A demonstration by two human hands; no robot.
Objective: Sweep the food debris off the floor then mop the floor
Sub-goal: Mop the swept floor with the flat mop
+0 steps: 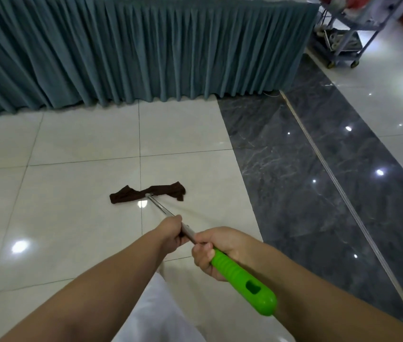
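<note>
Both on the mop (163, 211): left hand (170, 233) wrapped round the metal shaft, right hand (214, 250) clamped at the green grip. Brown cloth head flat on the floor (72, 149), twelve o'clock.

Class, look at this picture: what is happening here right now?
A person is mopping. The left hand grips the metal pole, and the right hand holds the green handle. The dark brown mop cloth lies flat on the cream floor tiles, in front of a teal table skirt. No food debris is visible.
</note>
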